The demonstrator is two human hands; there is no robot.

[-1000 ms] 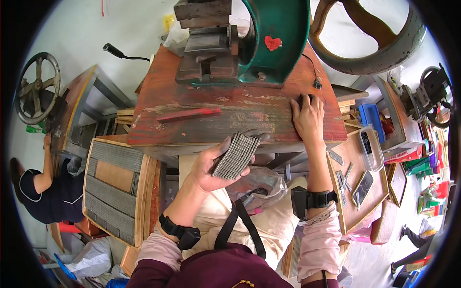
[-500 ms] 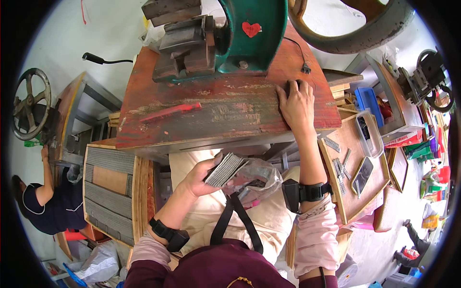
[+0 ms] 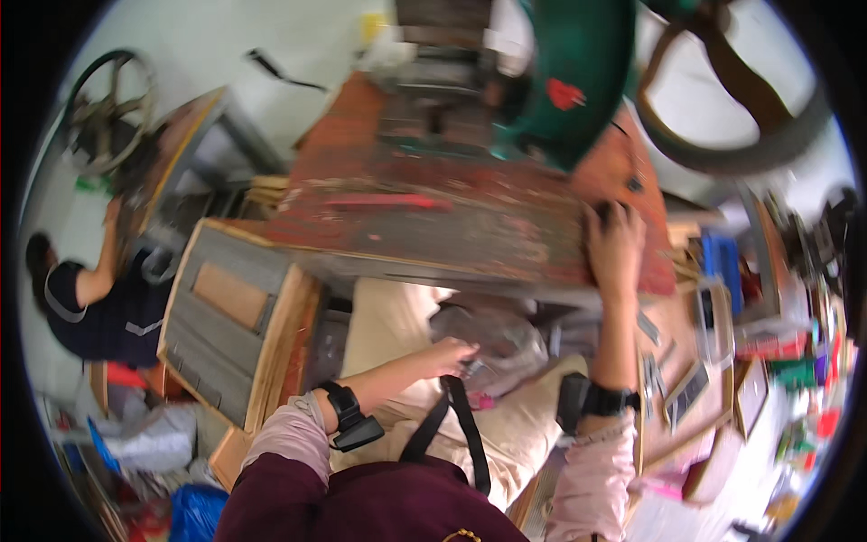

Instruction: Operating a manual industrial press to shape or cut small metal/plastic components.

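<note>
My left hand (image 3: pixel 449 356) is over my lap at the near side of a clear plastic bag (image 3: pixel 506 348). Its fingers are blurred, and whether they hold anything does not show. My right hand (image 3: pixel 617 244) rests on the right part of the worn red wooden bench (image 3: pixel 506 221), fingers bent and thumb apart. A dark patch beside its fingertips is too smeared to name. At the bench's back stands a green press (image 3: pixel 578 81) with a red heart on it and a dark metal block (image 3: pixel 433 99) beside it. A red strip (image 3: pixel 388 201) lies on the bench top.
On my left, a wooden tray (image 3: pixel 287 348) holds rows of grey strips (image 3: pixel 212 334). On my right, another tray (image 3: pixel 673 443) carries loose grey pieces and a clear box (image 3: pixel 713 321). A large handwheel (image 3: pixel 768 149) hangs upper right. Another person (image 3: pixel 104 298) works far left.
The stack of grey strips seen in my left hand is out of sight, and that hand has reached right toward the bag. My right hand stays on the bench. The view has swung and blurred.
</note>
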